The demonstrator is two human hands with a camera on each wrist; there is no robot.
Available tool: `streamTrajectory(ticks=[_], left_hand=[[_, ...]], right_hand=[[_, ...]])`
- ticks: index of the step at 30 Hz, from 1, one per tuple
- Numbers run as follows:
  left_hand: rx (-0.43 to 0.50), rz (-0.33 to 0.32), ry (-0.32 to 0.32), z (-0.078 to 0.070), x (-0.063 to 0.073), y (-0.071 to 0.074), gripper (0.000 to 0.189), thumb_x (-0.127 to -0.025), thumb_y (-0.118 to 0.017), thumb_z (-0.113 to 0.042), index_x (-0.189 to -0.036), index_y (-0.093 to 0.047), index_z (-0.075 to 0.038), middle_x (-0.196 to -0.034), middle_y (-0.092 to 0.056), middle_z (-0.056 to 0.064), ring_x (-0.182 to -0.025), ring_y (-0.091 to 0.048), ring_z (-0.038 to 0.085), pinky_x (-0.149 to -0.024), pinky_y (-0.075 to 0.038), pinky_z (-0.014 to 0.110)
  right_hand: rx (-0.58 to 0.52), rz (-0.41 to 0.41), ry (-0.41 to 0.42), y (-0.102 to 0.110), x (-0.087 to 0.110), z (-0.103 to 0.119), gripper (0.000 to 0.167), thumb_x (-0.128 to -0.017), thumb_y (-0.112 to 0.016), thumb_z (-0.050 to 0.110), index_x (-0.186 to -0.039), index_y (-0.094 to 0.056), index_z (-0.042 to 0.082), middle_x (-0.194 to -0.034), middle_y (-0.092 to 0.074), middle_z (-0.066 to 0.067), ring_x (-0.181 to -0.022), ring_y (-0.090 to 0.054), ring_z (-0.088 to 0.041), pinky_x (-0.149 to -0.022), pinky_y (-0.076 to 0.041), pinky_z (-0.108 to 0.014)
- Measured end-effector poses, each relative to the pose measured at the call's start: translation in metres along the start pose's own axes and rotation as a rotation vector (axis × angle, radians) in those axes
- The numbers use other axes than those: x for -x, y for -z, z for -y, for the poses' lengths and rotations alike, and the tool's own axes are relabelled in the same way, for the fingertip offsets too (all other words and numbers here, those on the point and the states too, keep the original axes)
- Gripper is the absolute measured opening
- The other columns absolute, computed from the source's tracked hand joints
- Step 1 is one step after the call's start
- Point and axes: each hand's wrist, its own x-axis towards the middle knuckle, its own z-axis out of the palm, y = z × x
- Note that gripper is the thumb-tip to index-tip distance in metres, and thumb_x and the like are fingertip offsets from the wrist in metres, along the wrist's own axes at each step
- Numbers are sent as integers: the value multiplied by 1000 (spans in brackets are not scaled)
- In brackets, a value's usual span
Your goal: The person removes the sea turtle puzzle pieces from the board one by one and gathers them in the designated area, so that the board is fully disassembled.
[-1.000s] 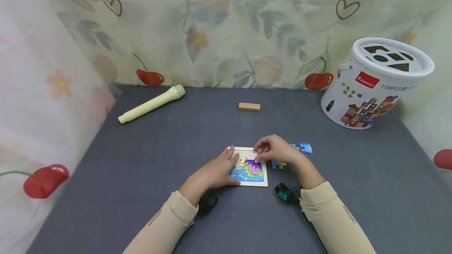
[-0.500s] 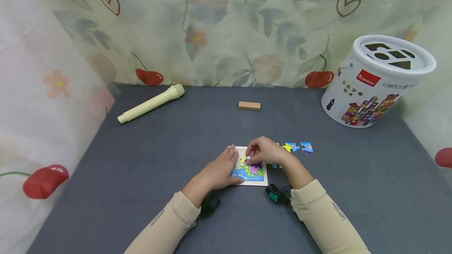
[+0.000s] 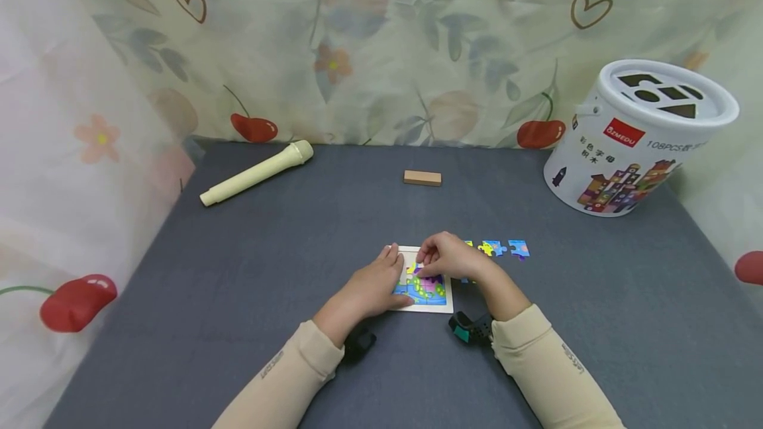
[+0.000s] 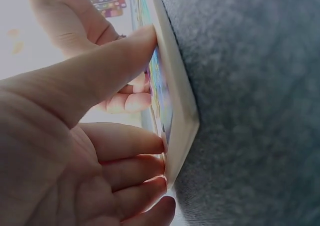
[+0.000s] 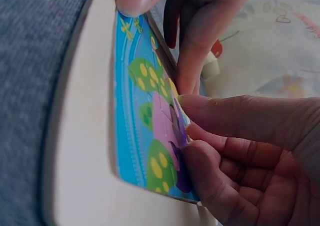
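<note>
A jigsaw puzzle in a pale wooden tray (image 3: 441,308) lies on the dark table, with assembled pieces (image 5: 145,75) in blue, green, pink and purple. My left hand (image 3: 368,288) rests across the tray's left side. Its thumb (image 4: 137,43) presses near the front edge, and its nearly straight fingers (image 4: 131,141) touch along another side. Over the middle of the picture, my right hand (image 3: 450,257) pinches a purple puzzle piece (image 5: 180,126) between thumb and index finger, right at the picture's surface. The fingers hide most of that piece.
Several loose puzzle pieces (image 3: 518,248) lie just right of the tray, some partly behind the right hand. Farther back are a wooden block (image 3: 422,179), a cream microphone-shaped stick (image 3: 256,174) and a white block bucket (image 3: 632,144). A patterned cloth (image 3: 381,51) hangs behind.
My right hand has moved left from the tray's upper right side to the middle of the picture, then stayed there. More loose pieces show behind it. The left hand has barely moved.
</note>
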Motion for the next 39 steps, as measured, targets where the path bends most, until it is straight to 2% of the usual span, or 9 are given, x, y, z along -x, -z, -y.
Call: streamTrajectory(ticks=[16,23,33,39], left_hand=[[-27,-10,6,-2,1,2,77,-87,-63,-42,-144,-32,0,-154,-19,17,-144,-16,26,-110,-33,41],[-15,-14,-1,-2,0,1,78,-86,-64,-41,-143,-32,1,-154,-20,18,-144,-16,26,-110,-33,41],[-17,-13,5,-1,0,3,78,-86,-64,-41,-143,-32,1,-154,-19,17,-144,-16,26,-109,-33,41],[-14,-12,11,-2,0,2,77,-86,-63,-41,-144,-32,0,-154,-19,16,-144,-16,25,-108,-35,42]], right_hand=[[-72,33,18,1,1,-2,17,-80,-69,4,-96,-66,-3,-74,-59,-4,-66,-51,-10,-61,-44,-22],[-92,19,33,0,0,-5,16,-80,-70,6,-93,-64,-3,-76,-57,-4,-67,-50,-11,-61,-44,-21],[-175,58,70,0,-2,-4,16,-84,-65,3,-97,-59,-4,-73,-60,-2,-66,-53,-9,-61,-46,-21],[-261,60,59,3,-2,-10,18,-84,-65,4,-99,-59,-5,-73,-61,0,-65,-55,-8,-61,-49,-22]])
